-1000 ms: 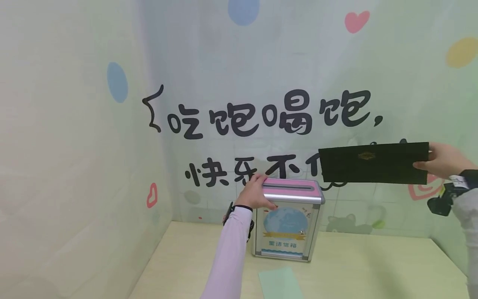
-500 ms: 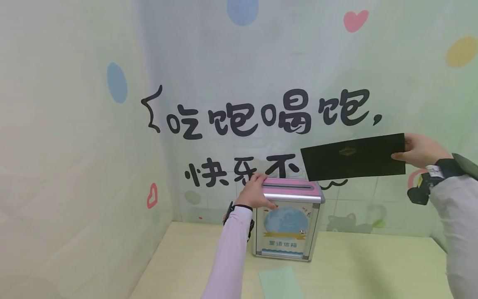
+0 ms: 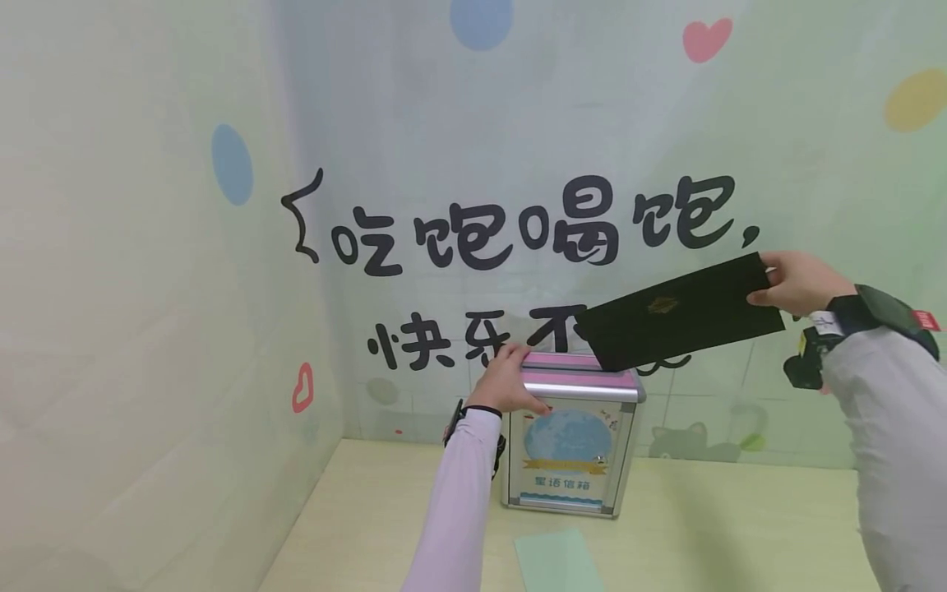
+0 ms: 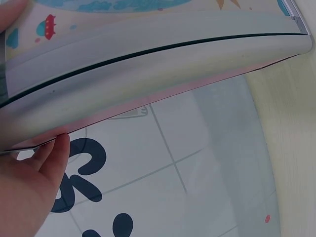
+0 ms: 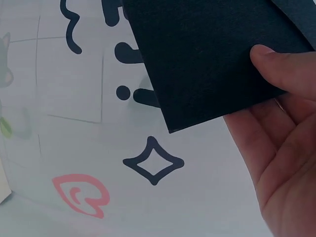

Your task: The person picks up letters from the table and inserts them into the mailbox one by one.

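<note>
A letter box (image 3: 565, 460) with a silver frame, pink top and printed front stands upright on the table. My left hand (image 3: 505, 383) grips its top left end, thumb over the front edge and fingers across the top. The left wrist view shows those fingertips at the pink edge. My right hand (image 3: 802, 284) pinches one short end of a long black envelope (image 3: 688, 325) bearing a gold emblem. The envelope tilts, its lower left corner right at the slot (image 3: 551, 369) in the box's top. In the right wrist view, the thumb presses on the envelope's (image 5: 207, 59) face, fingers behind.
On the pale wooden table (image 3: 392, 501) a light green sheet (image 3: 558, 559) lies in front of the box. Close behind rises a wall (image 3: 414, 99) with large black characters and coloured shapes. Another wall (image 3: 148, 345) bounds the left side.
My right hand has moved left with the envelope, which has gone from nearly level to tilted, its left end lowered onto the box's top. The left hand and box have stayed put.
</note>
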Available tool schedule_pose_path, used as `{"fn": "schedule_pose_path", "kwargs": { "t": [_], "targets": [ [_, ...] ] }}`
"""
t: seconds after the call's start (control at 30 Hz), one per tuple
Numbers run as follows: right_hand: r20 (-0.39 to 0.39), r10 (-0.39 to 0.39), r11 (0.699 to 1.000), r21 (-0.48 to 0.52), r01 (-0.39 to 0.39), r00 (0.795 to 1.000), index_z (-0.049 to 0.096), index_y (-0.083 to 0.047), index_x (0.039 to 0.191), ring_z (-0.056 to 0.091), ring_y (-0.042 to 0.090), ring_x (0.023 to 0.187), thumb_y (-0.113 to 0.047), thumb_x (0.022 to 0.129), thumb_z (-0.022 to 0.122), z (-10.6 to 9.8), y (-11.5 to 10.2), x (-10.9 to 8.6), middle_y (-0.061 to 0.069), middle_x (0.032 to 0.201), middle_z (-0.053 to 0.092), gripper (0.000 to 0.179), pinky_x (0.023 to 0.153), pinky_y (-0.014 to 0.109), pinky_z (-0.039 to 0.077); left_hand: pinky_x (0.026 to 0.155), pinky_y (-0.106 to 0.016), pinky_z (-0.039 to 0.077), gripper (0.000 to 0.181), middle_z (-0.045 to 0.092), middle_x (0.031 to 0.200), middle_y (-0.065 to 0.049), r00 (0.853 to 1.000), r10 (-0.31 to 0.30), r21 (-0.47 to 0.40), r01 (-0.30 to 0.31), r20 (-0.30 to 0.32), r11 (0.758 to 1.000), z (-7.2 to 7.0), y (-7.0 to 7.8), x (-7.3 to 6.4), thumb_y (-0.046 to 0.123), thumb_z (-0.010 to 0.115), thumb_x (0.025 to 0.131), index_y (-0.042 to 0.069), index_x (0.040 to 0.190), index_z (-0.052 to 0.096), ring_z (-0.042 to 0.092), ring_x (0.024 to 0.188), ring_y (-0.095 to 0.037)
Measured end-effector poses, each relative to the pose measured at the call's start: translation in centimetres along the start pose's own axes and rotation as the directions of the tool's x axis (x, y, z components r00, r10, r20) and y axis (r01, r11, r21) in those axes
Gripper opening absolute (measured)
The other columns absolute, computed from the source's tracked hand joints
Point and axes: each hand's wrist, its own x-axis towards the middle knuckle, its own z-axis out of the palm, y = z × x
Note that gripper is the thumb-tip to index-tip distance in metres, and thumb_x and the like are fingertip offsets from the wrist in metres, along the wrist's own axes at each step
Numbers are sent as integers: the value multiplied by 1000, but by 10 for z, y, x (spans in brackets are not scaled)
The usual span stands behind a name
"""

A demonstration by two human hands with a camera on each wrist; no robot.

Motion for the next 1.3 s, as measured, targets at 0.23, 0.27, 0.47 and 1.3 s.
{"fn": "schedule_pose_path", "kwargs": {
  "t": [0.23, 0.27, 0.47, 1.3],
  "targets": [
    [-57, -69, 996, -59, 66, 996, 50, 10, 98, 47, 28, 63, -6, 78, 64, -2, -17, 10, 15, 64, 47, 29, 61, 35, 37, 96, -42, 40, 105, 28, 144, -6, 1000, -5, 2, 5, 5, 1000, -1, 0, 0, 38, 86, 53, 15, 141, 33, 35, 127, -29],
    [-66, -82, 995, -62, 77, 994, 51, 7, 90, 41, 22, 60, -5, 76, 65, -2, -19, 11, 7, 59, 40, 23, 58, 32, 32, 96, -42, 40, 105, 28, 145, -6, 1000, -6, 2, 6, 6, 1000, -1, 0, 0, 38, 86, 53, 15, 141, 33, 35, 127, -29],
    [-61, -126, 989, -89, 120, 990, 55, 3, 81, 36, 16, 57, -1, 73, 67, -3, -28, 18, -1, 56, 33, 15, 56, 30, 27, 96, -41, 40, 104, 27, 145, -5, 1000, -11, -4, 11, 10, 1000, 2, 1, 0, 37, 86, 53, 16, 141, 33, 35, 127, -28],
    [37, -189, 963, -188, 193, 981, 63, 2, 88, 53, 25, 71, 9, 72, 62, -3, -98, 58, 13, 80, 61, 18, 64, 40, 44, 96, -40, 40, 103, 29, 144, -5, 1000, -5, 14, 5, -5, 1000, 0, -1, 0, 38, 86, 53, 15, 140, 35, 36, 126, -28]
  ]
}}
